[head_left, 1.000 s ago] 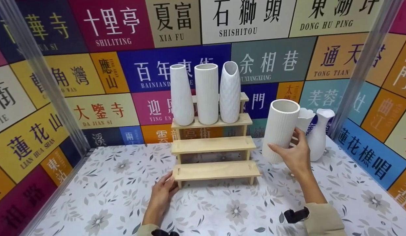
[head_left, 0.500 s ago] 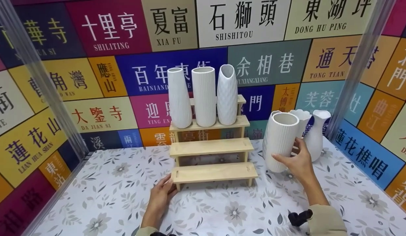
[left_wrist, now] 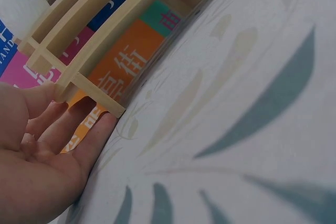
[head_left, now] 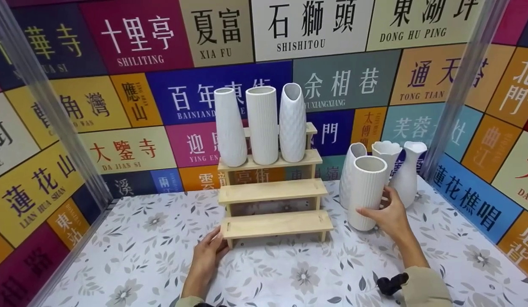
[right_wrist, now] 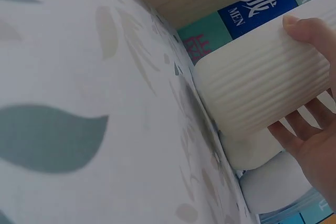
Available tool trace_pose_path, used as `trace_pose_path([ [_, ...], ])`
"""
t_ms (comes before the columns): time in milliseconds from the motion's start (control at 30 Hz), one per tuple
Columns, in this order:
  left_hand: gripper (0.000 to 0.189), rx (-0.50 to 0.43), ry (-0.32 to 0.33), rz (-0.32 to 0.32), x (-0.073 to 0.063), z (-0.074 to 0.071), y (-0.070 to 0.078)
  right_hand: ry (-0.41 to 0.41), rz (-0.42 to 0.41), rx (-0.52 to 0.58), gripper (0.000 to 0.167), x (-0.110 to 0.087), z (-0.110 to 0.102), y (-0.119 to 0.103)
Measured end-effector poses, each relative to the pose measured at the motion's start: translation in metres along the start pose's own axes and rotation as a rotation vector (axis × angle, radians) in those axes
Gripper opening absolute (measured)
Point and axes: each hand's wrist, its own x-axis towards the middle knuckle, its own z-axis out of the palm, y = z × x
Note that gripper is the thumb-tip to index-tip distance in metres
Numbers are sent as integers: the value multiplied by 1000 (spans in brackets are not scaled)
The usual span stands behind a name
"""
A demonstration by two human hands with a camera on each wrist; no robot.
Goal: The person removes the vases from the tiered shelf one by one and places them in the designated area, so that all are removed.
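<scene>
Head view is bright, evenly lit; wrist views are dimmer, greyish; white leaf-print bench [left_wrist: 226,124] blurs up close.

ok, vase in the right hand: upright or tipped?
Upright, or nearly: in the head view, the held ribbed vase has its mouth up, base down; right hand grips its side.

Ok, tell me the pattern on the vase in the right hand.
Lengthwise ribs; the vase shows them best in the right wrist view.
</scene>
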Motion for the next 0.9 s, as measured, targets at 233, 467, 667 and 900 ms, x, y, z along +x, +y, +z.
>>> trace_pose_path([
  [233,49,-3,11,-10,0,1,0,24,17,-9,102,-1,-1,6],
  [467,49,14,31,-39,1,2,1,45,20,6,103,0,0,8],
  [667,49,14,39,-40,1,2,1,47,26,33,102,2,3,9],
  [900,49,28,28,-44,0,2,2,25,48,76,103,5,5,10],
])
